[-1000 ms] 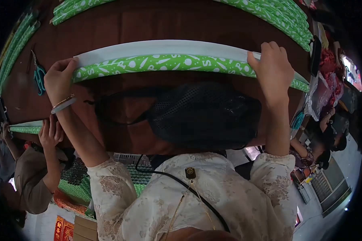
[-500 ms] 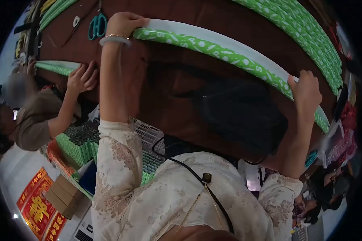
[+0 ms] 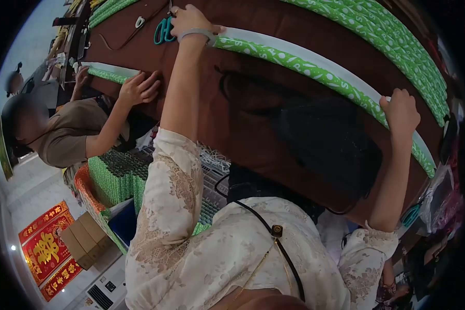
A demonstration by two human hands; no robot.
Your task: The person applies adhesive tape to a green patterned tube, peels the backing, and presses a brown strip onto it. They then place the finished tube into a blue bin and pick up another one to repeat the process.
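Note:
A long green and white patterned strip [image 3: 305,68] lies in a curve across the brown table [image 3: 201,103]. My left hand [image 3: 191,21], with a pale bangle at the wrist, is at the strip's left end, its fingers curled and its thumb against that end. The handles of teal scissors [image 3: 164,31] are just left of this hand. Toward the strip's right end my right hand [image 3: 402,111] holds the strip, fingers bent over it and thumb on its upper side. A dark cloth bag [image 3: 325,139] rests on the table between my forearms.
Stacked green strips [image 3: 382,41] lie at the far right. On the left, a co-worker [image 3: 88,124] handles another green strip [image 3: 106,73]. A basket [image 3: 88,188] of green rolls and cardboard boxes [image 3: 85,240] stand at lower left. Clear plastic [image 3: 436,199] is at the right edge.
The view has shifted, so most things appear farther right. My left hand has moved closer to the scissors and now overlaps their area. My right hand keeps its place on the strip.

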